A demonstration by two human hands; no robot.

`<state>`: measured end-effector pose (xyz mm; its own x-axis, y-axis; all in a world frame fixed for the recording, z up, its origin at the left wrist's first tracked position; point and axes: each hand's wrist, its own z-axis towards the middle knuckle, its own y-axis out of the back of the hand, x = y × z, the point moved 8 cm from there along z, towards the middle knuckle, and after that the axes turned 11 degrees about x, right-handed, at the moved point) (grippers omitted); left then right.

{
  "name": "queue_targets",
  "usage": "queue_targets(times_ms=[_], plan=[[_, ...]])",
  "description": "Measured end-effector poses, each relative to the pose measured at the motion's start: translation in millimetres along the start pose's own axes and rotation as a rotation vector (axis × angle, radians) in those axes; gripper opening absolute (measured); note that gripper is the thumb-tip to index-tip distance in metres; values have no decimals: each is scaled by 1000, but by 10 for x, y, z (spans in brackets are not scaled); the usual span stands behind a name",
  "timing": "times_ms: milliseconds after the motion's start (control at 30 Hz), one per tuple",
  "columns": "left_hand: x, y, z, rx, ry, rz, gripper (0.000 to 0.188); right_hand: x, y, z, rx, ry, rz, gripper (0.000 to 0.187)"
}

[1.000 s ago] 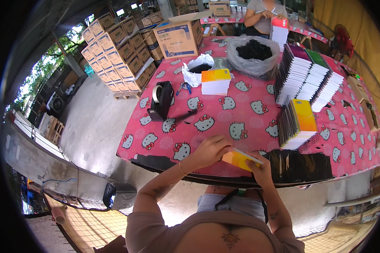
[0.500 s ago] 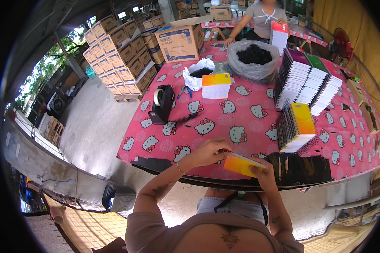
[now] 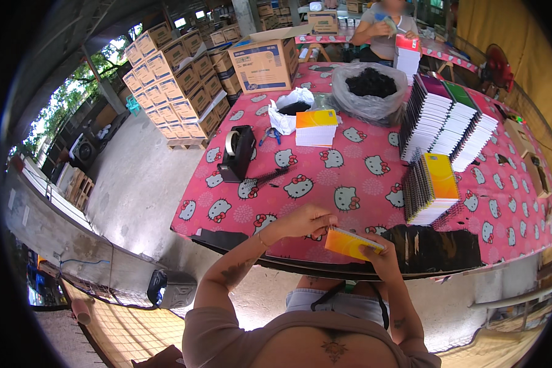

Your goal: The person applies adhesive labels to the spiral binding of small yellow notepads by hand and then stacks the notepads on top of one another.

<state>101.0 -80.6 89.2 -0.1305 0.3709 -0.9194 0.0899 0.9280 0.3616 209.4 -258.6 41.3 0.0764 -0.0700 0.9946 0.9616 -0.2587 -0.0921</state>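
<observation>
Over the near table edge, my right hand (image 3: 381,250) grips a small yellow-orange notebook (image 3: 346,245), its thumb on the cover and its bound edge facing away from me. My left hand (image 3: 311,222) is closed in a pinch at the notebook's left upper corner; whatever lies between its fingertips is too small to make out. To the right stands a stack of yellow spiral-bound notebooks (image 3: 434,187). Several loose black spiral coils (image 3: 272,176) lie on the pink patterned tablecloth (image 3: 362,208) beyond my left hand.
Farther back are a black tape dispenser (image 3: 237,154), pliers (image 3: 270,136), a stack of yellow-topped pads (image 3: 316,129) and a bag of black coils (image 3: 371,89). Tall notebook stacks (image 3: 438,119) stand right. A carton (image 3: 265,64) sits at the far left corner; a co-worker (image 3: 383,30) stands opposite.
My left fingers have drawn closer together at the notebook's corner, and the notebook has tilted slightly. Across the table, the co-worker has lifted a hand from the tabletop to chest height.
</observation>
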Motion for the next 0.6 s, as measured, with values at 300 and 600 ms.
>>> queue_targets(times_ms=[300, 600], plan=[[92, -48, -2, 61, -76, 44, 21, -29, -9, 3, 37, 5, -131, 26], [-372, -64, -143, -196, -286, 534, 18, 50, -18, 13, -43, 67, -68, 26]])
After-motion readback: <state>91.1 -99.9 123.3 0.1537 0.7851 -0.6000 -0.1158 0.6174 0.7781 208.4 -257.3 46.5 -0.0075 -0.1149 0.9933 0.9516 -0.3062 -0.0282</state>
